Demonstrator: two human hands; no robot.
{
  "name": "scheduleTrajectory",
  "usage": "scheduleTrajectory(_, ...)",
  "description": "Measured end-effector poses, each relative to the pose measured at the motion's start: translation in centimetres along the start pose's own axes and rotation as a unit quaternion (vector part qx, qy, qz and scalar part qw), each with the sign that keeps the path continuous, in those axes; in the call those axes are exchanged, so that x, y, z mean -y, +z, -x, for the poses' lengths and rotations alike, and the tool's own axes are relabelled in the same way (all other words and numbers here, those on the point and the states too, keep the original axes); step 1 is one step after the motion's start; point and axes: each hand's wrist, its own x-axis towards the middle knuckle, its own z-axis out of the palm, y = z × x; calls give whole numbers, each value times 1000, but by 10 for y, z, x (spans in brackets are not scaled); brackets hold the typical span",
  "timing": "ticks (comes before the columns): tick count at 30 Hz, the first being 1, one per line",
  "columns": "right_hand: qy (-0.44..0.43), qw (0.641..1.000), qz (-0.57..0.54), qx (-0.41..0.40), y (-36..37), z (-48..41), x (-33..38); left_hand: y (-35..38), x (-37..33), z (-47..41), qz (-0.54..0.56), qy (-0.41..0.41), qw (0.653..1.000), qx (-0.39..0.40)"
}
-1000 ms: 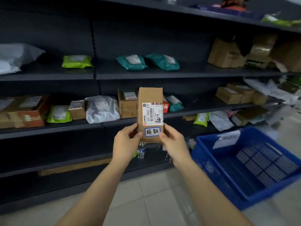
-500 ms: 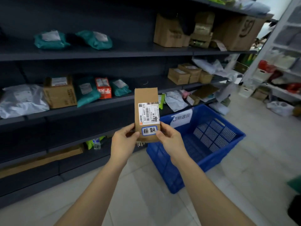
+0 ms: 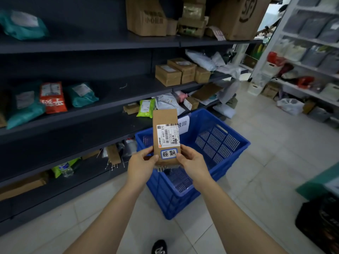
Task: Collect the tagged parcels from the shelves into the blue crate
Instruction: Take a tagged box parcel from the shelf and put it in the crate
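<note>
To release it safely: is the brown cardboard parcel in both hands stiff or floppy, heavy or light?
The brown cardboard parcel is probably stiff: its edges look straight though the left hand and right hand pinch only its lower end. Likely light, since that pinch holds it upright. Tall and narrow, it may tip over in the blue crate.

My left hand point(image 3: 142, 164) and right hand point(image 3: 192, 162) hide the lower corners of the parcel point(image 3: 165, 118). The small print on its label point(image 3: 167, 133) I cannot read. My shoe point(image 3: 159, 247) is cut off below.
</note>
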Motion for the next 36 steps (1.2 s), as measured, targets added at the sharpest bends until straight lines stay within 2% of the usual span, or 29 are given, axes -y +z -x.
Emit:
scheduleTrajectory(16,75,997,1,28,-110,-232,-25,175,-5,-175,-25,-75,997,0)
scheduleTrajectory(20,87,995,-5,48,-139,-283,-34,220,-3,-206,-34,-96,995,-18)
scheduleTrajectory(29,94,986,74,118,-205,-396,-77,333,22,-262,8,-183,978,-98)
scheduleTrajectory(36,127,975,86,161,-214,-461,-113,376,53,-310,27,-252,958,-137)
